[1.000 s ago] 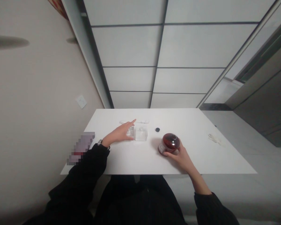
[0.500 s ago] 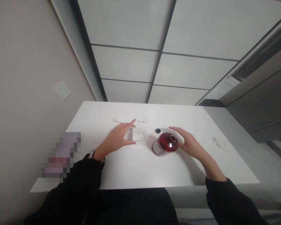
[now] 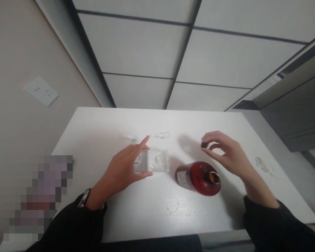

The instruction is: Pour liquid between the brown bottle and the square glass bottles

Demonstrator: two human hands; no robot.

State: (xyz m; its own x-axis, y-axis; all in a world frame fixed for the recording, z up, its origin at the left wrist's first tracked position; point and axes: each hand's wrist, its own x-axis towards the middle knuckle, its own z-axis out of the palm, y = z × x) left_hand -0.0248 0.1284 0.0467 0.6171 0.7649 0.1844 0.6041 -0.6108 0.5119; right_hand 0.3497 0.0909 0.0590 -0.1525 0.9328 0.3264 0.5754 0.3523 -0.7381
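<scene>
My right hand (image 3: 224, 150) is raised behind the bottle, pinching a small black cap (image 3: 204, 144) between thumb and fingertips. Just in front of it stands a dark red-brown bottle (image 3: 195, 178) with a white label, its neck uncovered. My left hand (image 3: 126, 164) spans a low clear box (image 3: 159, 161), thumb along its near edge and fingers at its far edge. A round raised shape shows in each half of the box. Its left end is partly hidden by the hand.
Behind the box lie a slim clear dropper-like piece (image 3: 161, 135) and a fainter clear piece (image 3: 130, 136). A crumpled clear thing (image 3: 264, 165) rests at the right of the white table (image 3: 152, 206). A pixelated object (image 3: 42, 196) is at the left edge.
My right hand has moved from beside the bottle and lifted the black cap off the table. My left hand stays around the clear box. The view has shifted closer to the table.
</scene>
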